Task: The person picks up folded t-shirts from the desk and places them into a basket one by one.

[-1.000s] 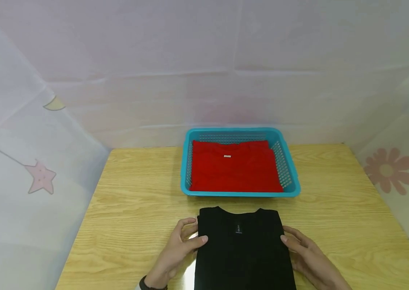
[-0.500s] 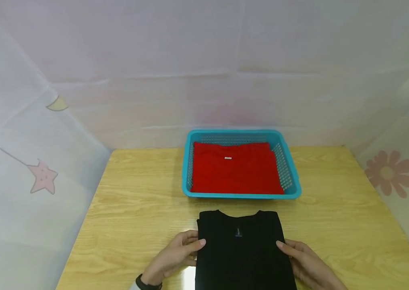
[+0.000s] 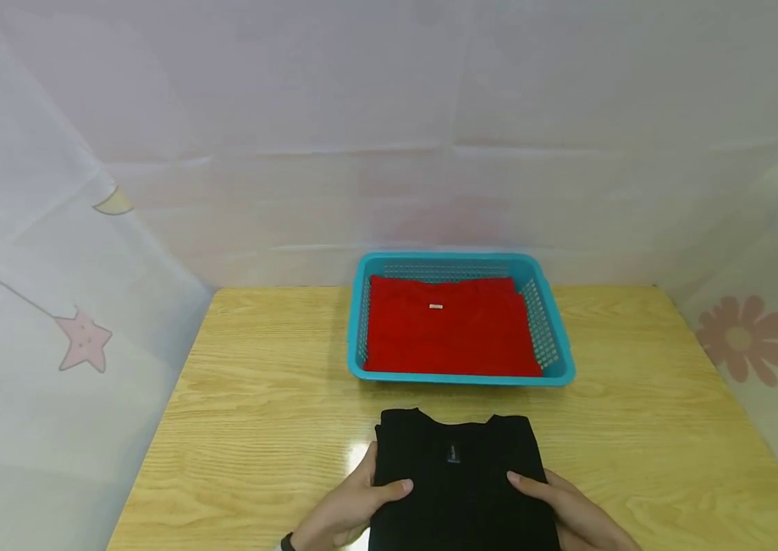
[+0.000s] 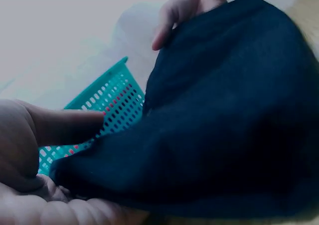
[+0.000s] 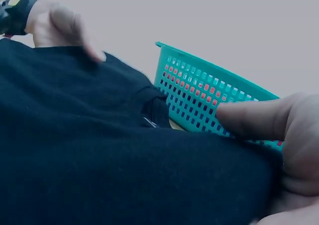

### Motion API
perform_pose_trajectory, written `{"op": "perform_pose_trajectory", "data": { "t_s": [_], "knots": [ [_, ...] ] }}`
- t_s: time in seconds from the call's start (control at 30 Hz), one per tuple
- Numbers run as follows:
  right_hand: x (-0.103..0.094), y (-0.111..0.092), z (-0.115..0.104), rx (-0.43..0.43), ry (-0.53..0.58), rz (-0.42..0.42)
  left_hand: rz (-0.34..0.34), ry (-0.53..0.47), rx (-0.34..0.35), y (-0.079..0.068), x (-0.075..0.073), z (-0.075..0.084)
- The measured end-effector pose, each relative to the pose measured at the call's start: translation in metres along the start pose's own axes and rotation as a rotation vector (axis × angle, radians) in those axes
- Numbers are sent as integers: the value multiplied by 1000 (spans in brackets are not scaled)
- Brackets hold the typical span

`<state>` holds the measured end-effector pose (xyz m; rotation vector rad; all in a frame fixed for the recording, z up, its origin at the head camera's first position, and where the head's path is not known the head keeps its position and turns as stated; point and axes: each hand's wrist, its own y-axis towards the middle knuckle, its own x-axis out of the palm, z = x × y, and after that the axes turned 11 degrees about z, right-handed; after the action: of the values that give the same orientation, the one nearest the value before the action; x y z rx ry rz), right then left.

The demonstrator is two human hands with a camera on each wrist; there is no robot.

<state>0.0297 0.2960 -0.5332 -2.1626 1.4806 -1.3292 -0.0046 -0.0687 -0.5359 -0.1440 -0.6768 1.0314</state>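
Observation:
A folded black shirt (image 3: 461, 490) with a small neck label is held between both hands at the front of the table, collar edge facing the basket. The left hand (image 3: 354, 501) grips its left side, thumb on top and fingers underneath. On the opposite side the right hand (image 3: 571, 509) grips it the same way. In the left wrist view, the shirt (image 4: 214, 115) rests over the left palm, fingers (image 4: 75, 212) below it. The right wrist view has the shirt's fabric (image 5: 134, 170) sagging slightly beside the right thumb (image 5: 254, 117). The shirt's lower end is outside the head view.
Beyond the shirt stands a blue plastic basket (image 3: 461, 379) with perforated sides. A folded red shirt (image 3: 451, 337) with a white label lies in it. The wooden table (image 3: 258, 398) meets pale printed cloth (image 3: 306, 176) at the back and sides.
Both thumbs have moved further inward over the black shirt, and the hands have taken a fuller grip on its sides. The shirt sits slightly lower in view, as does the basket.

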Motion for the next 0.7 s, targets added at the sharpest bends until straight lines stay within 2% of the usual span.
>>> {"op": "perform_pose_trajectory", "data": {
  "t_s": [0.13,0.23,0.4,0.5,0.7],
  "knots": [
    [5,-1,4,-2,54,1,8,-4,17,2,-1,-6],
    [6,-2,5,3,72,14,18,0,4,1,-2,-5],
    [6,-5,4,-16,83,-11,-5,34,-14,-2,-6,1],
    [7,-8,1,-29,96,-31,-26,46,1,-4,-8,5],
    [10,-15,-7,-21,96,-28,3,107,39,-8,-8,17]
  ]
}}
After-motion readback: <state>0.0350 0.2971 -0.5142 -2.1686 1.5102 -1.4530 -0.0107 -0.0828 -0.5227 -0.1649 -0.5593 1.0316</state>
